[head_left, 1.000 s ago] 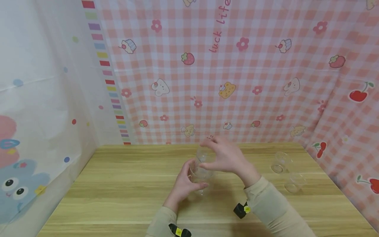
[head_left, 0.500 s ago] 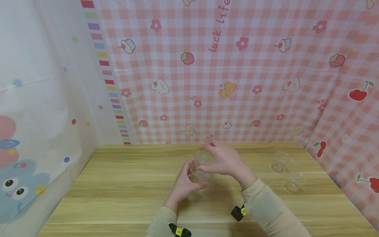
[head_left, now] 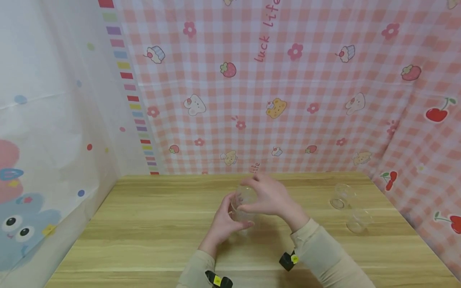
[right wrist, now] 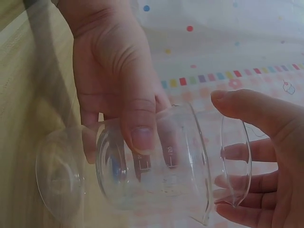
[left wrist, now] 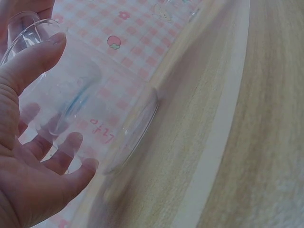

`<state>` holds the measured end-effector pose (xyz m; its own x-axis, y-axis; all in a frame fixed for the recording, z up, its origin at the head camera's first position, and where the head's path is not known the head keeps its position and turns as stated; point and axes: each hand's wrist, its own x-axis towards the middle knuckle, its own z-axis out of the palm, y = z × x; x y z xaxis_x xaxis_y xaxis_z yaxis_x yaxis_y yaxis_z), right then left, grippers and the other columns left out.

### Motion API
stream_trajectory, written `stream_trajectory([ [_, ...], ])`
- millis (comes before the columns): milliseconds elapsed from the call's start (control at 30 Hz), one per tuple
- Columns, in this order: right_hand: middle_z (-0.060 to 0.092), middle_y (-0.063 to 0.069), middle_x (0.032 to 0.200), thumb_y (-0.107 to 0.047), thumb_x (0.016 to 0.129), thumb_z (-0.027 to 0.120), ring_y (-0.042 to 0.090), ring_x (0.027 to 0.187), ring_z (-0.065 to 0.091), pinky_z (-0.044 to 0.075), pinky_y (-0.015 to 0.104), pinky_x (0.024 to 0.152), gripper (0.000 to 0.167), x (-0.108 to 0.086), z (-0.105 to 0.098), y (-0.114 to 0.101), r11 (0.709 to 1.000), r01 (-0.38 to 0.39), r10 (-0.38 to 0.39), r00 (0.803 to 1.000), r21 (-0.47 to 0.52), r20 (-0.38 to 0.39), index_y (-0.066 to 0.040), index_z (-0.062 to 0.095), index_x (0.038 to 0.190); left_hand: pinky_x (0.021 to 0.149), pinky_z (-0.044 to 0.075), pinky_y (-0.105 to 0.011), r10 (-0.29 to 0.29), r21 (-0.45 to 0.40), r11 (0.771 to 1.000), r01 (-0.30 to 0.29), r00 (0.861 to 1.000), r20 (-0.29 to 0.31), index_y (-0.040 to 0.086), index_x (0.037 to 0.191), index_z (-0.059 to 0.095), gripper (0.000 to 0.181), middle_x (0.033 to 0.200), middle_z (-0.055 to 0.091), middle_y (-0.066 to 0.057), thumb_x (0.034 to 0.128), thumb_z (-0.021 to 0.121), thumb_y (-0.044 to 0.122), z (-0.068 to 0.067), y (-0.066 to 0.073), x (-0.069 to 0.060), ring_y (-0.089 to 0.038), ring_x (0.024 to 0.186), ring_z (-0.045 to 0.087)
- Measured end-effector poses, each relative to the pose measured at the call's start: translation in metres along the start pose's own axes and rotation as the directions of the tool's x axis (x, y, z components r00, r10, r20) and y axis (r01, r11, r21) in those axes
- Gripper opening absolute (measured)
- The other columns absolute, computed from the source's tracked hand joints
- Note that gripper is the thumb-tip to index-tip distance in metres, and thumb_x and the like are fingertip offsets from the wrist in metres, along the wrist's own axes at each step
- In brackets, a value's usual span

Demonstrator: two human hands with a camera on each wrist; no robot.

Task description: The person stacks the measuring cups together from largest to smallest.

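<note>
My left hand point(head_left: 225, 224) curls round a large clear glass beaker point(left wrist: 126, 109) standing on the table, thumb on the near side. Inside that beaker's mouth sits a smaller clear beaker point(right wrist: 232, 156), its rim above the larger rim. My right hand point(head_left: 271, 197) grips the smaller one near the top, thumb on one side and fingers on the other, as the right wrist view shows. Through the glass, white markings and a bluish mark are visible. In the left wrist view my left hand point(left wrist: 42, 156) has its fingers spread behind the beaker.
Two small clear glass vessels, a rear one point(head_left: 338, 203) and a nearer one point(head_left: 356, 227), stand on the right side of the wooden table point(head_left: 144, 240). A pink checked cloth point(head_left: 252, 92) hangs behind the table, a white patterned cloth point(head_left: 68, 120) at the left.
My right hand has moved down and slightly left with the smaller beaker, which sits lower in the larger one. The left hand has stayed in place round the larger beaker.
</note>
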<state>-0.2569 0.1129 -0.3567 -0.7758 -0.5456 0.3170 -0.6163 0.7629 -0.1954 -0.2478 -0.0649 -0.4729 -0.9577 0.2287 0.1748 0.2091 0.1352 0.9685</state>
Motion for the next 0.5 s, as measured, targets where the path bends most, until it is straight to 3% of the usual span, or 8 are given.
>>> stream_trajectory([
  [167, 0.064, 0.008, 0.113, -0.054, 0.073, 0.080, 0.023, 0.093, 0.062, 0.054, 0.040, 0.071, 0.064, -0.0007, 0.0020, -0.0024, 1.000, -0.006, 0.006, 1.000, -0.007, 0.015, -0.016, 0.068, 0.123, 0.105, 0.038, -0.056, 0.014, 0.005, 1.000, -0.014, 1.000, 0.004, 0.016, 0.147, 0.037, 0.088, 0.145, 0.047, -0.007, 0.0749, 0.087, 0.014, -0.0001, -0.0001, -0.0003, -0.033, 0.131, 0.045],
  [500, 0.064, 0.008, 0.112, -0.054, 0.073, 0.081, 0.024, 0.094, 0.062, 0.054, 0.041, 0.073, 0.064, 0.0001, 0.0050, -0.0058, 0.999, -0.018, 0.019, 0.999, -0.027, 0.045, -0.016, 0.068, 0.123, 0.104, 0.041, -0.052, 0.039, -0.009, 0.999, -0.039, 0.999, 0.012, 0.018, 0.146, 0.038, 0.088, 0.143, 0.050, -0.010, 0.0738, 0.088, 0.016, -0.0003, -0.0015, 0.0002, -0.031, 0.128, 0.049],
])
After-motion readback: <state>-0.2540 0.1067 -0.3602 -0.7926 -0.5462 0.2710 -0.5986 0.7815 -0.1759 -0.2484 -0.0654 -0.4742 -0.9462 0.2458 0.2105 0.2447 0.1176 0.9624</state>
